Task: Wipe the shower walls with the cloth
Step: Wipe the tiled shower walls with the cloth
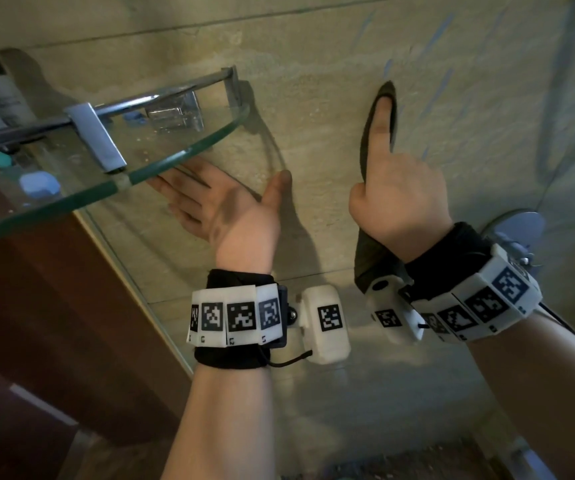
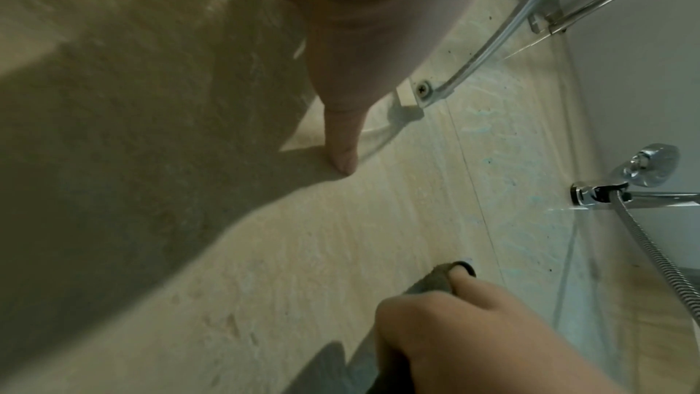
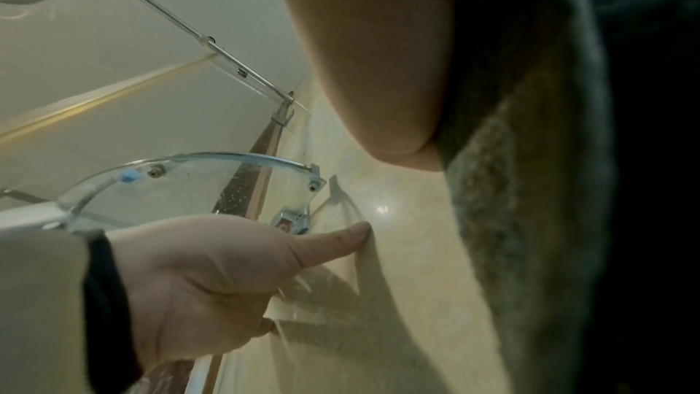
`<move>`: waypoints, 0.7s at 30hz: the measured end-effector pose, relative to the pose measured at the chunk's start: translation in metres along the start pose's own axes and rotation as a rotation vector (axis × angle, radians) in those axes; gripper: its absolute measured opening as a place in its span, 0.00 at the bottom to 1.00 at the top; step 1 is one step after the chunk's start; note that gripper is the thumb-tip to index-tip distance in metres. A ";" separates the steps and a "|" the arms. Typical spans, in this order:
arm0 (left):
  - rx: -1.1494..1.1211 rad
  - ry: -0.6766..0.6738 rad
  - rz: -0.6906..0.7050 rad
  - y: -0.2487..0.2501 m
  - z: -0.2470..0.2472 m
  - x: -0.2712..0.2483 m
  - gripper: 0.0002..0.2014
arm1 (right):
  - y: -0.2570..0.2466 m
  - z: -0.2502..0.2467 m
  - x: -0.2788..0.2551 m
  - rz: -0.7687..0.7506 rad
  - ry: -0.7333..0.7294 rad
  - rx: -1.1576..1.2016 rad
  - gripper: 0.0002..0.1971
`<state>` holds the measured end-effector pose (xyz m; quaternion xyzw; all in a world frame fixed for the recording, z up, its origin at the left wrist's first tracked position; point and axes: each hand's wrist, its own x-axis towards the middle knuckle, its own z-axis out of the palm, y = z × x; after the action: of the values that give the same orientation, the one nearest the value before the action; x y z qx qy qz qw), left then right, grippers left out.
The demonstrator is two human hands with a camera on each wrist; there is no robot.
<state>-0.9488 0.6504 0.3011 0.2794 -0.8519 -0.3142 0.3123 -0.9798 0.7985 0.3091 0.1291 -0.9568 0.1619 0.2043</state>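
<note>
The beige tiled shower wall fills the head view. My right hand grips a dark grey cloth and presses it flat to the wall with a straight index finger. The rest of the cloth hangs below the wrist. The left wrist view shows the right hand curled over the cloth. My left hand is open and palm up under the glass shelf. Its thumb touches the wall and it holds nothing.
The glass corner shelf with a chrome rail juts out at upper left and carries small blue items. A chrome shower fitting with a metal hose sits right of my right wrist. Faint blue streaks mark the wall at right.
</note>
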 end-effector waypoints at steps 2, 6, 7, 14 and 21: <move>-0.010 -0.011 0.013 0.002 0.002 -0.003 0.60 | 0.001 0.001 -0.001 0.002 -0.010 0.015 0.45; -0.012 -0.007 0.081 0.009 0.008 -0.014 0.55 | 0.001 0.005 -0.005 -0.081 -0.069 -0.005 0.45; -0.016 -0.025 0.091 0.012 0.010 -0.017 0.55 | 0.002 0.006 -0.006 -0.103 -0.088 0.000 0.45; -0.069 -0.057 0.087 0.027 0.019 -0.015 0.60 | 0.021 0.006 -0.008 -0.033 -0.055 -0.001 0.45; -0.023 0.020 0.117 0.024 0.029 -0.013 0.60 | 0.036 0.004 -0.003 0.052 -0.022 0.006 0.46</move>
<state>-0.9681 0.6850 0.2959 0.2286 -0.8600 -0.3022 0.3417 -0.9900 0.8304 0.2947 0.1067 -0.9615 0.1687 0.1890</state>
